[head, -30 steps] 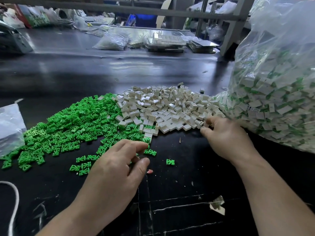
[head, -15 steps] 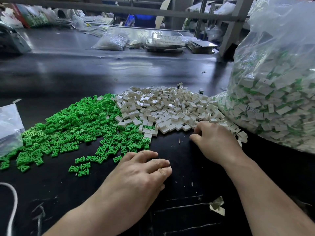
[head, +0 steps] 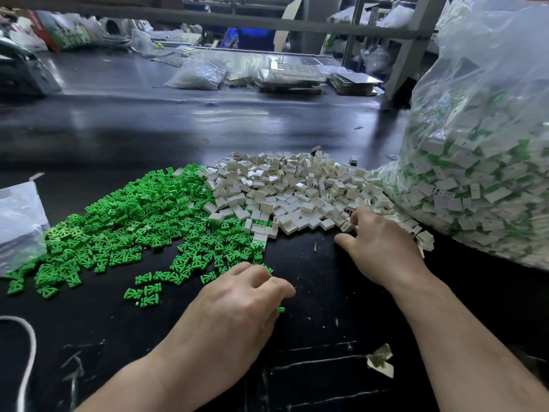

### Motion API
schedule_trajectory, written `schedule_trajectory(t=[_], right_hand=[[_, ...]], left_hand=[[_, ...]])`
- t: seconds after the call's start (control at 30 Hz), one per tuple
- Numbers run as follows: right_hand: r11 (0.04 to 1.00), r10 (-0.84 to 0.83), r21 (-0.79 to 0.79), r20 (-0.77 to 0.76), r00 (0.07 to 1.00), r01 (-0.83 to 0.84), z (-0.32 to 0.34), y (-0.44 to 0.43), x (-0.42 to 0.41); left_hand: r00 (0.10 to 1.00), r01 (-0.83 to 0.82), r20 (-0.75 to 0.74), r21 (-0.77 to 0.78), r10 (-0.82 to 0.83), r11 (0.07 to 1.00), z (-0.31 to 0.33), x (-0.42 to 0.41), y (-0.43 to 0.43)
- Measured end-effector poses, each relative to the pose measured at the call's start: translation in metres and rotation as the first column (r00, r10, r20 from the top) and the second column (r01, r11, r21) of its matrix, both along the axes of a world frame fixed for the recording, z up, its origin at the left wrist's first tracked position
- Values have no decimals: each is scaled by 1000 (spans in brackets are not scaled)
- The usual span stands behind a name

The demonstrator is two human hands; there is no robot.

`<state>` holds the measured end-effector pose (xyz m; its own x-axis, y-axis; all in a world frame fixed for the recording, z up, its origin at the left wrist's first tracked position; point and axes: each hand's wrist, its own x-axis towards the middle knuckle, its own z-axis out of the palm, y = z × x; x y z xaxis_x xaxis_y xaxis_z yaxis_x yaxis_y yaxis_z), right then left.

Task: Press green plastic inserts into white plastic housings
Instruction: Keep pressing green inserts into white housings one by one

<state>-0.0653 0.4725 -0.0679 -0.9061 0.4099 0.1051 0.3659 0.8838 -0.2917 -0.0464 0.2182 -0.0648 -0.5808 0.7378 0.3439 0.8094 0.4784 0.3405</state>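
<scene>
My left hand (head: 237,298): fingers (head: 276,285) curled on one insert (head: 280,309). My right hand (head: 383,248): fingers buried in housings (head: 297,188) beside bag (head: 490,144), grip unclear.

The glossy black table (head: 178,138) carries a heap of white housings (head: 297,188) near its middle. Touching that heap's left side, and partly mixed into it, spreads a wider heap of green inserts (head: 142,218). Against the heap's right side leans a large clear bag (head: 481,173) packed with white-and-green pieces. Well left of the heap, past the green pieces, lies a smaller clear bag (head: 17,221). Nearer than the heap lie a white cord (head: 28,352), off to the left, and a crumpled scrap (head: 381,362), to the right. Far beyond the heap sit a third clear bag (head: 199,74) and flat stacked trays (head: 294,77).
</scene>
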Motion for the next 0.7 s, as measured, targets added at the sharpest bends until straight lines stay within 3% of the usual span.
schedule_trajectory(t=[0.2, 0.33, 0.43, 0.5, 0.57, 0.63, 0.7], right_hand=[[999, 39, 3, 8, 999, -39, 2, -5, 0], [993, 110, -32, -3, 994, -110, 0, -12, 0], [959, 146, -233, -81, 986, -161, 3, -14, 1], [822, 143, -527, -176, 974, -216, 9, -23, 5], [532, 186, -803, -199, 962, -268, 16, -38, 12], [297, 281, -916, -186, 941, -270, 20, -56, 19], [153, 368, -956, -181, 912, -251, 23, -70, 24]], left_hand=[[999, -39, 38, 45, 37, 998, 6, 5, 0], [973, -184, 169, 178, 154, 967, 4, 2, -4], [904, -317, 390, 340, 174, 885, 4, 1, -4], [808, -394, 583, 425, 87, 815, 7, 2, -4], [750, -448, 661, 489, 18, 749, 11, 2, -4], [710, -495, 704, 525, -26, 692, 15, 1, -5], [678, -531, 731, 556, -72, 639, 17, 0, -6]])
